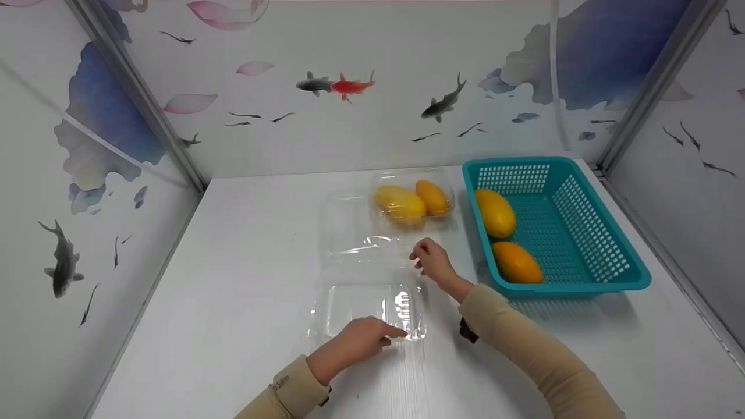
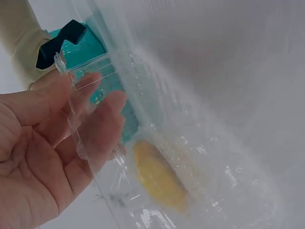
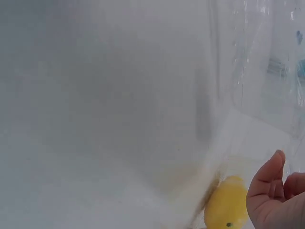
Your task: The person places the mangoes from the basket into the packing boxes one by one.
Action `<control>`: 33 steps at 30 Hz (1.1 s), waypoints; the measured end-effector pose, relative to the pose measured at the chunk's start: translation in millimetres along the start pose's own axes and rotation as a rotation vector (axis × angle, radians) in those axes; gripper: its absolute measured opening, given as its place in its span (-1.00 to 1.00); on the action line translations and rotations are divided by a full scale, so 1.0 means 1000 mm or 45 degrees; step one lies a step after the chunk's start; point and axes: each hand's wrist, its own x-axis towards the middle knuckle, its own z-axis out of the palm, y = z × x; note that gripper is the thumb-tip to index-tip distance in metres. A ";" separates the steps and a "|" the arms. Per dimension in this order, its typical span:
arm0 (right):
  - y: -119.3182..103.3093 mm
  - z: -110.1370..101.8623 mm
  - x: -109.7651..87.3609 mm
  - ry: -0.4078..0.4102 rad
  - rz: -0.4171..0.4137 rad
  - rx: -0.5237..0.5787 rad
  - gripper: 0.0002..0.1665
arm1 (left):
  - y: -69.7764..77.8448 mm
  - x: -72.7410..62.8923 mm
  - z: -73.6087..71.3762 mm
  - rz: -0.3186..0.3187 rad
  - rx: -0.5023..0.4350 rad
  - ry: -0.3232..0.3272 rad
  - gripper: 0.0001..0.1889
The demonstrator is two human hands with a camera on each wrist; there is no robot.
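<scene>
An open clear plastic clamshell box (image 1: 355, 308) lies on the white table, its lid (image 1: 349, 224) folded out away from me. My left hand (image 1: 358, 343) is at the near right corner of its tray. In the left wrist view, the thumb and fingers (image 2: 107, 119) pinch the clear rim, with fingertips showing through the plastic. My right hand (image 1: 433, 265) hovers by the lid's right edge, fingers loosely bent, with nothing visible in them. Behind it stands a second clear box (image 1: 448, 174) with yellow-orange mangoes (image 1: 432, 198) inside.
A teal plastic basket (image 1: 625, 279) stands on the right, with a yellow mango (image 1: 495, 212) and an orange mango (image 1: 517, 263) along its left side. White panels with painted fish (image 1: 352, 86) enclose the table (image 1: 233, 279) at the back and sides.
</scene>
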 end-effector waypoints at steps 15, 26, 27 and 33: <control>0.026 -0.041 0.002 0.246 0.144 0.021 -0.86 | -0.048 -0.007 -0.021 -0.414 -0.104 0.537 -0.29; 0.026 -0.045 0.003 0.243 0.115 -0.146 -0.60 | -0.057 -0.007 -0.006 -0.585 -0.456 0.224 -0.17; 0.025 -0.044 0.001 0.232 0.108 -0.177 -0.53 | -0.056 -0.007 -0.006 -0.582 -0.446 0.228 -0.17; 0.008 -0.044 -0.021 0.117 -0.032 -0.315 -0.23 | -0.049 -0.003 -0.003 -0.560 -0.370 0.234 -0.16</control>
